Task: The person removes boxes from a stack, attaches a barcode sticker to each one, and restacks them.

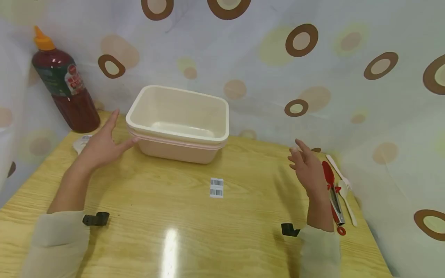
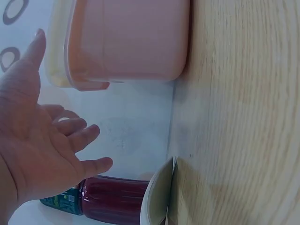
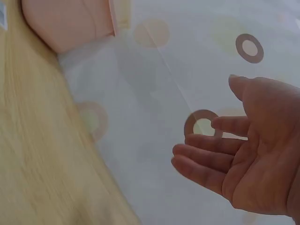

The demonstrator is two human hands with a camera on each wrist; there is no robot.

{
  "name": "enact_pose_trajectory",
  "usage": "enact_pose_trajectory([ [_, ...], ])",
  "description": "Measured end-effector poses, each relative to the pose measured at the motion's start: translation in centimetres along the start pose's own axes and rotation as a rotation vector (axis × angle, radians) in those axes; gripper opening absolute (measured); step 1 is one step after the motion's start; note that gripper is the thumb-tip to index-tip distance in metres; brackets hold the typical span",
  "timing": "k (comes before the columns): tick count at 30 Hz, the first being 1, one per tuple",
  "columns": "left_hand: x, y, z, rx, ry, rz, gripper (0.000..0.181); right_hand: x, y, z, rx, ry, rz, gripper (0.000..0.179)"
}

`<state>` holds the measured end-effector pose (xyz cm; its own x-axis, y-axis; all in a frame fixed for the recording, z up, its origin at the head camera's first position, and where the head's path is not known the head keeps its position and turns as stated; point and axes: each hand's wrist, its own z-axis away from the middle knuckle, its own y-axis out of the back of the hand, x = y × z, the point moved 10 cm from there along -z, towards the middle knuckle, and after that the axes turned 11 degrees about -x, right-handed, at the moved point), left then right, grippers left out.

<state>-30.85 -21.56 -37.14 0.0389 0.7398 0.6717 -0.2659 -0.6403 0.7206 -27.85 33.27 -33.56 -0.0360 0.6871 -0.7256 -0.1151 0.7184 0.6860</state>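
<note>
Two nested rectangular tubs stand at the back of the wooden table, a cream tub [image 1: 180, 112] inside a pink tub [image 1: 174, 150]. My left hand [image 1: 101, 146] is spread at the left end of the tubs, its thumb overlapping the pink rim in the head view. In the left wrist view, the left hand [image 2: 42, 136] shows straight fingers and a bare palm beside the pink tub [image 2: 131, 42]. Well to the right of the tubs, my right hand [image 1: 307, 170] hovers over the table with loosely bent fingers. Its palm [image 3: 262, 164] faces the camera in the right wrist view, holding nothing.
A red sauce bottle [image 1: 74, 96] with an orange cap stands at the back left, a white utensil [image 1: 80, 143] near its base. Red-tipped tongs [image 1: 334, 197], a white fork [image 1: 338, 172] and a white spoon [image 1: 347, 200] lie at the right edge. A barcode label [image 1: 216, 187] is mid-table.
</note>
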Motion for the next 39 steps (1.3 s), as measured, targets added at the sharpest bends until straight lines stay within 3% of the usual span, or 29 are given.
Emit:
enact_pose_trajectory([
  [5, -0.2, -0.4, -0.1, -0.022, 0.019, 0.085, 0.112, -1.5, -1.0, -1.7, -0.015, 0.042, -0.273, 0.065],
  [8, 0.0, -0.8, -0.4, -0.025, -0.009, 0.156, 0.11, -2.4, -2.0, -3.0, -0.046, 0.044, -0.353, 0.063],
  [16, 0.7, -1.5, -1.6, -0.027, -0.147, 0.306, 0.096, -4.6, -5.5, -6.4, -0.13, 0.01, -0.374, 0.058],
  [29, 0.9, -1.6, -3.3, -0.021, -0.192, 0.439, 0.097, -8.6, -9.5, -10.2, -0.186, -0.005, -0.395, 0.053],
  [39, 1.4, -2.0, -3.5, -0.041, -0.239, 0.493, 0.092, -11.4, -10.6, -12.5, -0.165, 0.027, -0.378, 0.05],
])
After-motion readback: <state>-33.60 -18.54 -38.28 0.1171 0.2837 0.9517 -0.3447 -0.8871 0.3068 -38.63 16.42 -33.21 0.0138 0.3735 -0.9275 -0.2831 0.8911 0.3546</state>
